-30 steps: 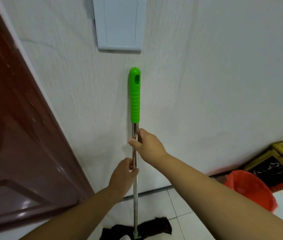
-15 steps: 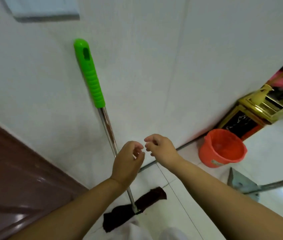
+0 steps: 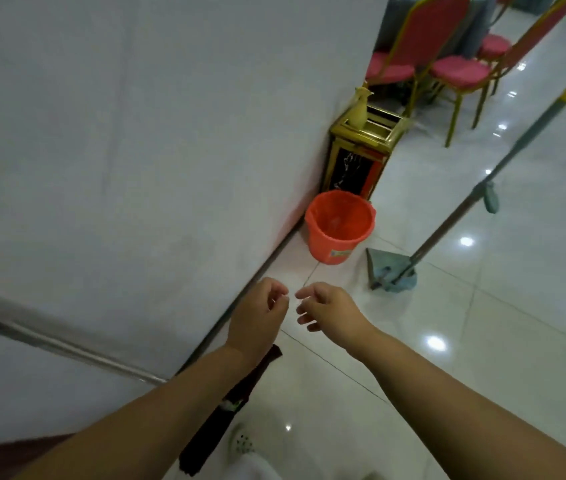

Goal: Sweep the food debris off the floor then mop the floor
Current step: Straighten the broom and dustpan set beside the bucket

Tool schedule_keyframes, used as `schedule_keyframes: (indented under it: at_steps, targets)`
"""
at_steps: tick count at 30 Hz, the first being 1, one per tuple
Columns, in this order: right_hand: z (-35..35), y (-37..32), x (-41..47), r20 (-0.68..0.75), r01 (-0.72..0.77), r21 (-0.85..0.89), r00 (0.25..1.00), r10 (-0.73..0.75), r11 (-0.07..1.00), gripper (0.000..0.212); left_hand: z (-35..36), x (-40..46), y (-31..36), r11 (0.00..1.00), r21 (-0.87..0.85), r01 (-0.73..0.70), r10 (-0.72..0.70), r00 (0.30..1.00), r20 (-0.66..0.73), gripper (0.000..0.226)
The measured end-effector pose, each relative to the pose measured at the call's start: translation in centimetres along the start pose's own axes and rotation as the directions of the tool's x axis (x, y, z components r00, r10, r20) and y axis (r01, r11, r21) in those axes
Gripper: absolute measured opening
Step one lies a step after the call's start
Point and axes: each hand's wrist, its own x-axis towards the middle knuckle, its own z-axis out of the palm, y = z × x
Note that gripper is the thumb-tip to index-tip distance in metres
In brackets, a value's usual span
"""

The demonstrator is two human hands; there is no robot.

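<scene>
Both my hands empty, fingers loosely curled.
Mop (image 3: 229, 403) below my left hand (image 3: 257, 315): dark head, steel pole; right hand (image 3: 326, 308) alongside.

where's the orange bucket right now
In the head view, the round orange plastic bucket stands on the tiled floor against the wall, right of centre, in front of the gold bin and left of the teal dustpan.

An orange bucket (image 3: 339, 226), a gold-and-black bin (image 3: 361, 150), red-cushioned chairs (image 3: 423, 53), a glossy white tiled floor (image 3: 482, 341).
</scene>
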Motion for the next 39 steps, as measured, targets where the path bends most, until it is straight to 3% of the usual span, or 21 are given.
schedule_keyframes:
  at_steps: [10, 21, 30, 39]
  targets:
    - [-20.5, 16.2, -8.5, -0.229, -0.096, 0.115, 0.966, 0.121, 0.989, 0.024, 22.8, -4.5, 11.5, 0.99, 0.073, -0.12, 0.096, 0.956, 0.278, 0.009]
    - [-42.4, 28.9, -21.0, -0.519, -0.097, 0.286, 0.821, 0.239, 0.953, 0.023, 44.3, -9.5, 24.3, 0.985, -0.016, -0.171, 0.158, 0.869, 0.47, 0.009]
    - [-51.2, 33.4, -20.6, -0.556, -0.096, 0.343, 0.782, 0.284, 0.935, 0.022, 54.8, -6.0, 29.3, 0.981, -0.006, -0.195, 0.168, 0.824, 0.541, 0.018]
    - [-62.7, 32.7, -12.1, -0.513, -0.15, 0.271, 0.813, 0.275, 0.951, 0.022, 63.4, 3.5, 34.1, 0.993, -0.003, -0.117, 0.104, 0.862, 0.496, 0.011]
